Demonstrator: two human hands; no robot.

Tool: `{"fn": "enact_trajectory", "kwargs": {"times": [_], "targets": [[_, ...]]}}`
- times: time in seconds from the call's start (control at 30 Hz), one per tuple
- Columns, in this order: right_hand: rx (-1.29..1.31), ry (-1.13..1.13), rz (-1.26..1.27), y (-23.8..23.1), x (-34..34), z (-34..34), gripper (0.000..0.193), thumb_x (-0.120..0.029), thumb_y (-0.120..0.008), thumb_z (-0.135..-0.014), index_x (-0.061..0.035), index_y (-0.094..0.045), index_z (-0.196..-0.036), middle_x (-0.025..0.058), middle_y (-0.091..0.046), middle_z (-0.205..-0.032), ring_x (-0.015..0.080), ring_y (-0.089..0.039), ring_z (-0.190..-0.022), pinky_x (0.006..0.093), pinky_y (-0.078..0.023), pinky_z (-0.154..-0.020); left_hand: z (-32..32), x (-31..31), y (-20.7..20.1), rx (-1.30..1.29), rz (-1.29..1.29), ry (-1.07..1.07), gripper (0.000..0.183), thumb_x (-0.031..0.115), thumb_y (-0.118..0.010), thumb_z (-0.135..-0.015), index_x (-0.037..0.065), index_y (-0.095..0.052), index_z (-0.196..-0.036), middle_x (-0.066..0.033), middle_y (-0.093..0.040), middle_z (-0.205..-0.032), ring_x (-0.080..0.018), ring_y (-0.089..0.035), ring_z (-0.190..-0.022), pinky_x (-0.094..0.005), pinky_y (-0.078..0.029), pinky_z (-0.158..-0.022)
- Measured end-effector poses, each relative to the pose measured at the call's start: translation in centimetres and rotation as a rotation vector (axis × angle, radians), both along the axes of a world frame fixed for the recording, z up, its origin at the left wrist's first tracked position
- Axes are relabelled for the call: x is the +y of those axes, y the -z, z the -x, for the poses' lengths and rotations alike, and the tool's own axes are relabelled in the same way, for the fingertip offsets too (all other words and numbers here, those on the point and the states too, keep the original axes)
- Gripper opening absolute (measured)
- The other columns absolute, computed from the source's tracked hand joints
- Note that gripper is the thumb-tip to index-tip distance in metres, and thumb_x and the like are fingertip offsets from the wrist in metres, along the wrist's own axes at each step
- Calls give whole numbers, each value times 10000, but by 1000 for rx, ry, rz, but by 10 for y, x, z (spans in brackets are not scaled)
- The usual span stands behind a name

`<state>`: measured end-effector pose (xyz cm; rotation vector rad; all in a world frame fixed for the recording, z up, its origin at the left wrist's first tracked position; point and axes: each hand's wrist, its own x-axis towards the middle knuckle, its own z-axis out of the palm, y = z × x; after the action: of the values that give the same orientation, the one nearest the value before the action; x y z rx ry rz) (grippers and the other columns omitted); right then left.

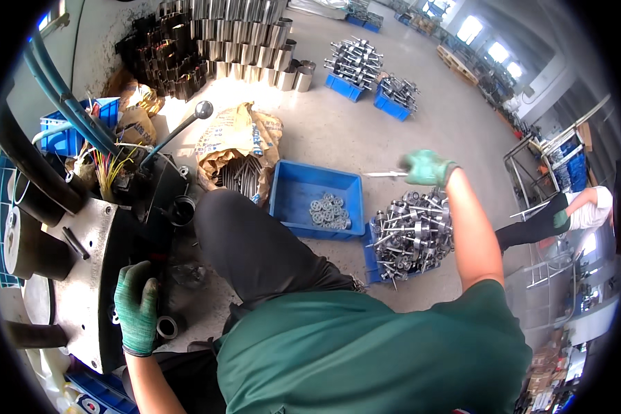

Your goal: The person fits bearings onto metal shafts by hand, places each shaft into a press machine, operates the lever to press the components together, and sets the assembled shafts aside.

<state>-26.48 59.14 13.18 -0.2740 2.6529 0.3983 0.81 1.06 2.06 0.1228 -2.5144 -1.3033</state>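
Observation:
My right hand (426, 168), in a green knit glove, is stretched out to the right and closed around a slim metal rod (385, 174) that sticks out to the left; motion blurs the fingers. Below it a blue bin (374, 257) is heaped with metal shafts carrying round rotor-like pieces (414, 231). At the left, my gloved left hand (136, 308) is raised beside the machine's metal plate (90, 290), its fingers and thumb apart and nothing visible in it. A short dark tube (168, 327) lies near that hand.
A blue bin (316, 174) holds several ring-like metal pieces; beside it, a torn paper sack (240, 148) contains rods. A ball-ended lever (176, 130) rises from the machine. Metal cylinders (241, 52) are stacked behind. Another person (566, 214) is at the right.

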Motion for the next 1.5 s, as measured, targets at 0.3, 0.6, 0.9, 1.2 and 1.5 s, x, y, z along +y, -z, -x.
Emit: {"fn": "enact_trajectory", "kwargs": {"times": [0.3,0.6,0.9,1.2,1.5], "targets": [[387,40,134,-6,45,0,439,-299,-668,-867,-46,-744,-1217,213,-754,-1147,363,-733,-1052,428,-563,-966,0,-8,8,-45,74,-40,300,81,-654,-963,-27,-667,-1242,-171,-663,-1155,-327,-658,-1075,-383,-509,-972],[180,-617,748,96,-165,17,289,-200,-682,-913,-30,-745,-1138,191,-736,-1068,386,-707,-983,463,-568,-895,-84,-60,-14,294,5,-491,280,10,-608,-1012,-16,-656,-1287,-99,-664,-1188,-186,-653,-1045,-318,-517,-975],[-361,-1143,1119,59,-405,-29,248,-44,-725,-865,-7,-725,-1110,148,-705,-995,317,-692,-906,402,-552,-797,-392,-66,109,317,-142,-1348,245,159,-674,-1053,6,-706,-1242,-51,-728,-1132,-146,-654,-1030,-290,-520,-952],[-549,-1494,723,180,-554,1,255,-146,-696,-857,-7,-758,-1062,222,-736,-1020,406,-710,-965,460,-569,-868,-553,122,302,-341,-212,-2065,289,267,-703,-948,53,-774,-1130,-181,-783,-1064,-296,-751,-996,-398,-564,-906],[-748,-1218,559,211,-566,-2,288,-73,-642,-846,55,-735,-1086,192,-770,-971,295,-742,-895,391,-575,-811,-494,146,342,-755,-318,-1946,509,330,-683,-889,17,-705,-1289,-276,-668,-1334,-399,-633,-1264,-464,-488,-1100]]}}
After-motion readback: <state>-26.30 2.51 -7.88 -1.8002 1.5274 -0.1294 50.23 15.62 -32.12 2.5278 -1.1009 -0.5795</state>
